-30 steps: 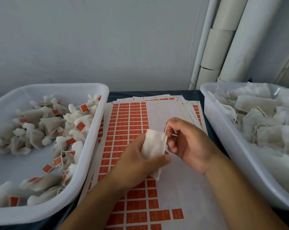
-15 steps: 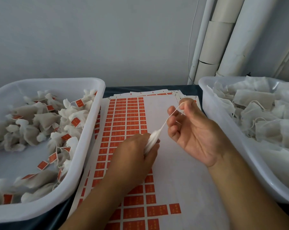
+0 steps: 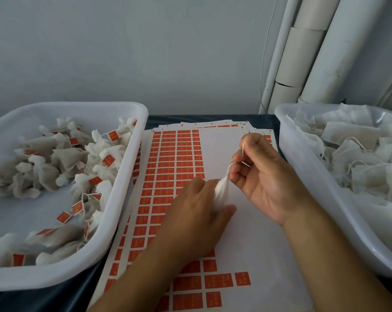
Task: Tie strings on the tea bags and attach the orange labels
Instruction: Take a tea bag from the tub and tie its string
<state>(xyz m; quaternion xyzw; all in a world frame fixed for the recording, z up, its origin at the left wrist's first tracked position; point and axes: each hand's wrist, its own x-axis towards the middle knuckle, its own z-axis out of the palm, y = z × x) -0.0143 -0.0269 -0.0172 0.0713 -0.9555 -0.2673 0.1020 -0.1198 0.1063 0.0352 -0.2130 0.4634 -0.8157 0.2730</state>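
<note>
A white tea bag with its top gathered is gripped by my left hand above the sheet of orange labels. Just to its right, my right hand pinches the bag's thin white string, which loops up between the curled fingers. The bag's lower part is hidden behind my left fingers. Both hands hover over the middle of the label sheet.
A white tub on the left holds several tied tea bags with orange labels. On the right a second white tub is piled with untied bags. White pipes stand against the wall behind. Dark table edge shows in front.
The bag went from flat to gathered in my left hand. My right hand pulled the string out up and right, then came back close to the bag with the string looped.
</note>
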